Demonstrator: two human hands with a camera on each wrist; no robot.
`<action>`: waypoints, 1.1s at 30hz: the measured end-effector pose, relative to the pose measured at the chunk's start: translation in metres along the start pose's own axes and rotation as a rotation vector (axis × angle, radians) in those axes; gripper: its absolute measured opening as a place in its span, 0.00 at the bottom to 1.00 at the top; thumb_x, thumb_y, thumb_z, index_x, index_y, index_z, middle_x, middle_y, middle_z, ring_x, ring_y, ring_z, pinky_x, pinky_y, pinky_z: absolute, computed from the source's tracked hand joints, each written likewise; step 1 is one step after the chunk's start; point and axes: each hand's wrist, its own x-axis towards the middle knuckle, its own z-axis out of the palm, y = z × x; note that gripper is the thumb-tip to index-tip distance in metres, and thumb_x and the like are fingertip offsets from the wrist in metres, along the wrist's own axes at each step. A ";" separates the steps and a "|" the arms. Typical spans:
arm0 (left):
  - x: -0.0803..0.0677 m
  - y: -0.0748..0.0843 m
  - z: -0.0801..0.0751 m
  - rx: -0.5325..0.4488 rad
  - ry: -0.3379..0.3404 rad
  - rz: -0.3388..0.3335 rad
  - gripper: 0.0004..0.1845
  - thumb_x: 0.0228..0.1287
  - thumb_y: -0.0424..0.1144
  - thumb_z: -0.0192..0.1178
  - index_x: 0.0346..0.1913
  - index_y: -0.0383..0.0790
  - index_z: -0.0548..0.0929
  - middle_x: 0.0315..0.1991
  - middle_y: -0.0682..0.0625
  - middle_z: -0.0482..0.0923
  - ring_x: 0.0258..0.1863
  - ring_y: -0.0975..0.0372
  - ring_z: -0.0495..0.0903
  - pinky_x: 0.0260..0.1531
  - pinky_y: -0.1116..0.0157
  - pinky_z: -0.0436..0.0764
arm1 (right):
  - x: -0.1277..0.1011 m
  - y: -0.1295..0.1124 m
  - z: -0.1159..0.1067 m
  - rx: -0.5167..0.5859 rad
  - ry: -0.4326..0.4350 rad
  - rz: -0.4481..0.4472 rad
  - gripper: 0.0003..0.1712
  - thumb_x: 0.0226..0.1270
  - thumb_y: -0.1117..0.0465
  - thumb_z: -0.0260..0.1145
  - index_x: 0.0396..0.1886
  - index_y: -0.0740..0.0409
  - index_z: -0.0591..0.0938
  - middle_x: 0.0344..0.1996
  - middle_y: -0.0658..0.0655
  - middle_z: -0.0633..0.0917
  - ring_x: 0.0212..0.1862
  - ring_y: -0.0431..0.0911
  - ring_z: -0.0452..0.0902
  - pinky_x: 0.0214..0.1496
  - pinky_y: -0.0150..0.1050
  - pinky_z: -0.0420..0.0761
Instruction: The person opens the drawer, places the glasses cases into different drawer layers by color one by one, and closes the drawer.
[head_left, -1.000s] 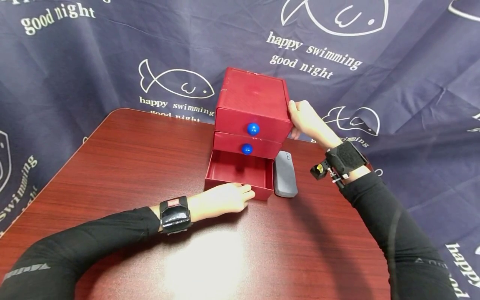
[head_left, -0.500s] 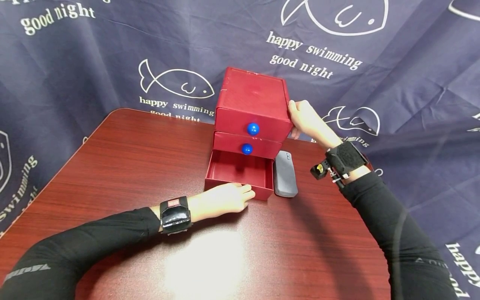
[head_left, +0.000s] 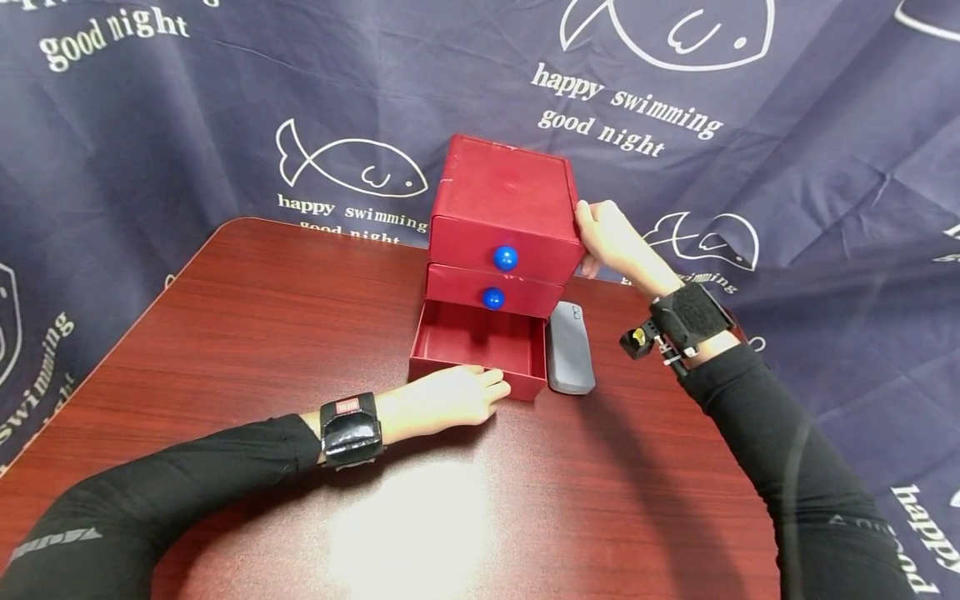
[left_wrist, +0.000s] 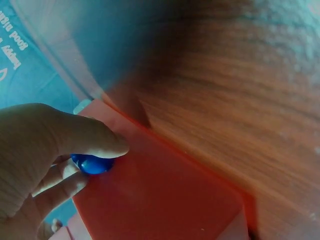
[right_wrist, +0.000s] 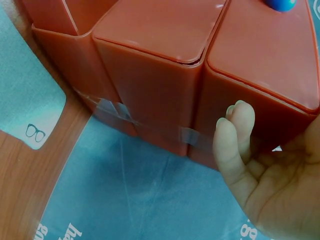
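Note:
In the head view a red three-drawer cabinet (head_left: 510,183) stands at the back of the table, its bottom drawer (head_left: 528,386) pulled out and its upper two drawers in. My left hand (head_left: 446,398) is at the front of that drawer. In the left wrist view its thumb and fingers curl round a blue knob (left_wrist: 97,166); the head view hides this knob. My right hand (head_left: 611,237) rests against the cabinet's upper right side, and in the right wrist view its fingers (right_wrist: 229,150) touch the side wall, loosely bent.
A grey glasses case (head_left: 572,350) lies along the right of the pulled-out drawer. Two blue knobs (head_left: 506,258) stick out from the upper drawers. Behind the brown table (head_left: 300,317) hangs a dark blue printed curtain (head_left: 360,75).

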 end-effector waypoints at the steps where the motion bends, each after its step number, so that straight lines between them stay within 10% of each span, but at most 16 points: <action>1: 0.000 0.000 0.000 0.001 -0.001 0.002 0.01 0.66 0.45 0.69 0.38 0.55 0.89 0.49 0.55 0.82 0.49 0.61 0.79 0.50 0.69 0.81 | 0.000 0.000 0.000 0.000 0.000 0.000 0.29 0.82 0.57 0.37 0.26 0.67 0.76 0.04 0.51 0.77 0.07 0.39 0.75 0.12 0.33 0.79; 33: 0.001 -0.001 -0.007 -0.008 0.067 -0.007 0.05 0.68 0.43 0.65 0.43 0.52 0.88 0.46 0.55 0.84 0.47 0.61 0.79 0.46 0.67 0.83 | -0.001 0.000 -0.001 0.014 -0.009 0.004 0.29 0.82 0.56 0.37 0.27 0.68 0.77 0.04 0.50 0.77 0.07 0.40 0.76 0.12 0.34 0.79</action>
